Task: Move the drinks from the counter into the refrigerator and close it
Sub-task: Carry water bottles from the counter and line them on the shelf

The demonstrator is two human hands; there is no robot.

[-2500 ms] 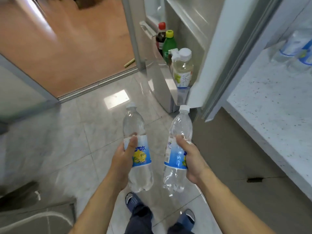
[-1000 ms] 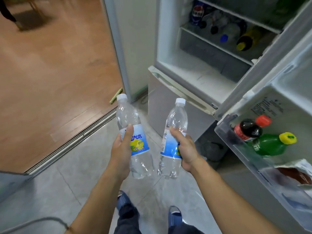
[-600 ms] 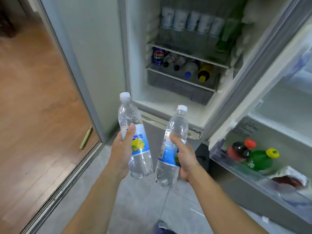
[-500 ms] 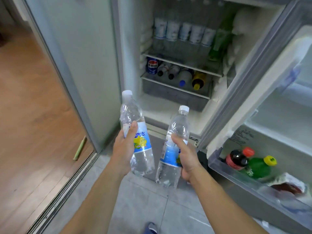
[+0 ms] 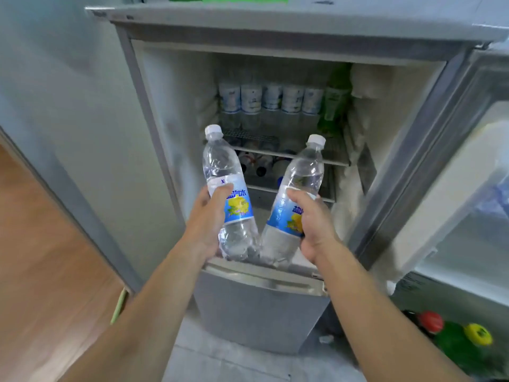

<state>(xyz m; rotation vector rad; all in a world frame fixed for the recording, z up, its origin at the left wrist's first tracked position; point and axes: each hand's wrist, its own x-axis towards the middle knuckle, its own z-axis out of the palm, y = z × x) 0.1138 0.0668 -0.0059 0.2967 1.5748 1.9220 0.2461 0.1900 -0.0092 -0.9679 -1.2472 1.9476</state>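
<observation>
My left grip (image 5: 208, 216) is wrapped round the label of one clear bottle (image 5: 227, 188), thumb lying across the front of the label, fingers hidden behind it. This left bottle stands nearly upright, its white cap tipped slightly away from me. My right grip (image 5: 314, 230) is wrapped round the label of a second bottle (image 5: 296, 194), thumb on top of the label, fingers curled behind. That one leans, cap out to the right and base in toward the left grip. The two bases sit just beside each other between my grips; I cannot tell whether they touch.

Both bottles hang in front of the open fridge (image 5: 170, 111), over its lower front edge and above the closed lower door (image 5: 259, 307), which lies below my grips. Beyond the caps, past my grips, a wire shelf (image 5: 316, 155) carries a row of bottles with pale labels (image 5: 271, 100) standing upright, with a green bottle (image 5: 334, 100) at the right end of the row. Under that shelf more bottles lie on their sides, caps toward me, partly hidden by what I hold.

To the right of my right grip the fridge door (image 5: 454, 175) stands open. In its lower rack, below and right of my right forearm, sit a red-capped bottle (image 5: 429, 322) and a green one with a yellow cap (image 5: 478, 333). Left of my left arm is wood floor (image 5: 41, 257).
</observation>
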